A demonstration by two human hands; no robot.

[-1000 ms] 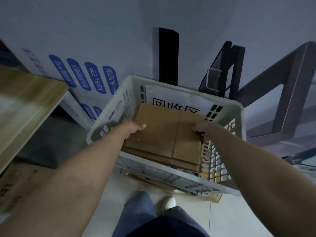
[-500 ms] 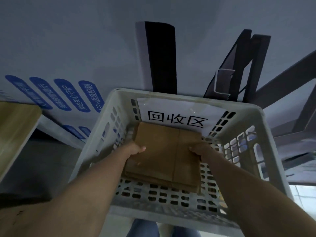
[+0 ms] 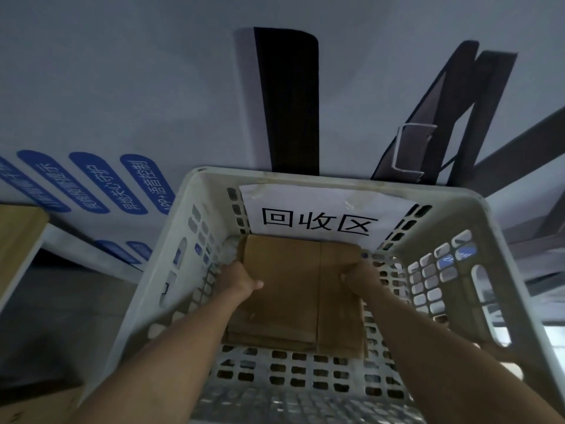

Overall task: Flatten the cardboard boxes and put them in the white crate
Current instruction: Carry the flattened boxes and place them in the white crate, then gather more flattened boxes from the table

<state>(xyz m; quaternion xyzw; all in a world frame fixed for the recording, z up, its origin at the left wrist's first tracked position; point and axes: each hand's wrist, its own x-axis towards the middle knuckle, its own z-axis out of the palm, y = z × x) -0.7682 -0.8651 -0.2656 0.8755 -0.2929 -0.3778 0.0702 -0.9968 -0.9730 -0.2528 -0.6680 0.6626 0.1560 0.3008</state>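
Note:
A stack of flattened brown cardboard boxes (image 3: pixel 293 289) lies inside the white perforated crate (image 3: pixel 477 215), close to its bottom and against the far wall. My left hand (image 3: pixel 240 278) grips the stack's left edge, thumb on top. My right hand (image 3: pixel 359 278) grips the right edge the same way. Both forearms reach down over the crate's near rim.
A white paper sign with black characters (image 3: pixel 318 215) is taped to the crate's inner far wall. Behind stand a grey wall with blue labels (image 3: pixel 91 182), a dark post (image 3: pixel 290 102) and a dark metal frame (image 3: pixel 458 117). A wooden tabletop edge (image 3: pixel 18 234) is at the left.
Both hands have lowered the cardboard stack from rim height deep into the crate. The view has moved forward over the crate.

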